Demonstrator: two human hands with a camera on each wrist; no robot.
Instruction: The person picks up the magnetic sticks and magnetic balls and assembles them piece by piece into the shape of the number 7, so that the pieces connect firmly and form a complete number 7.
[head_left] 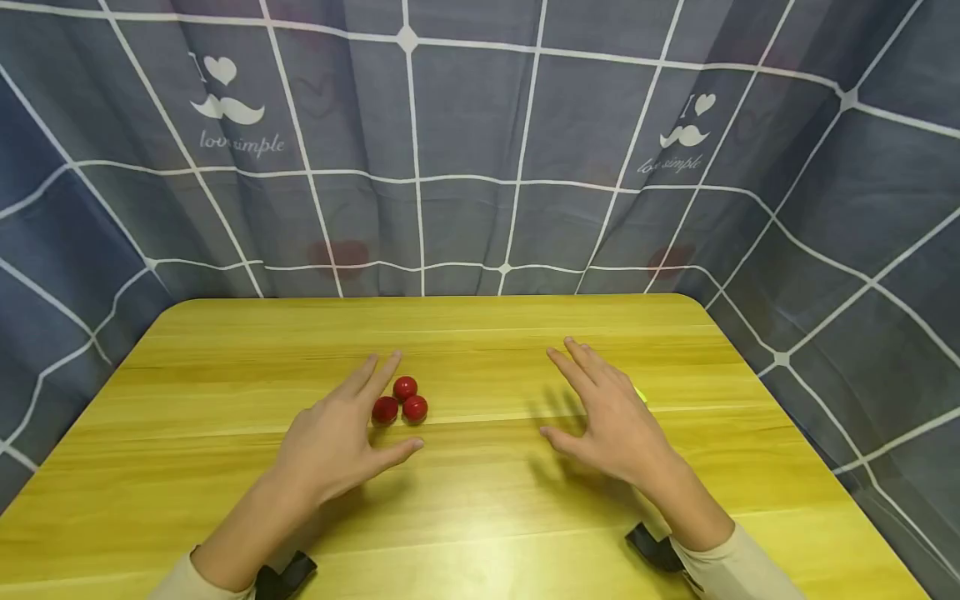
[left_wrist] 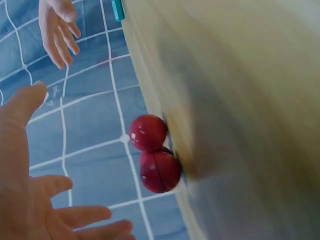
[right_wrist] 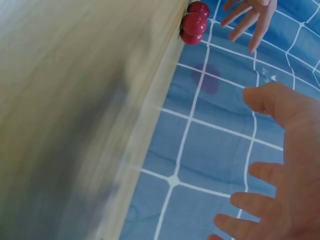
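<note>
Three shiny red balls (head_left: 415, 408) lie close together on the wooden table, left of its middle. Just beside them is my left hand (head_left: 333, 437), held above the table with fingers and thumb spread and nothing in its grasp. My right hand (head_left: 617, 421) hovers farther right, its fingers likewise extended and holding nothing. A small yellow-green thing (head_left: 641, 395) peeks out from behind the right hand; most of it is hidden, so its kind is unclear. In the left wrist view, a teal object (left_wrist: 118, 10) shows at the top edge, cut off.
The yellow wood-grain table (head_left: 480, 333) has rounded far corners. A grey-blue curtain (head_left: 465, 125) with white grid lines hangs behind it and along both sides. Dark straps (head_left: 654, 548) circle both wrists below beige sleeves.
</note>
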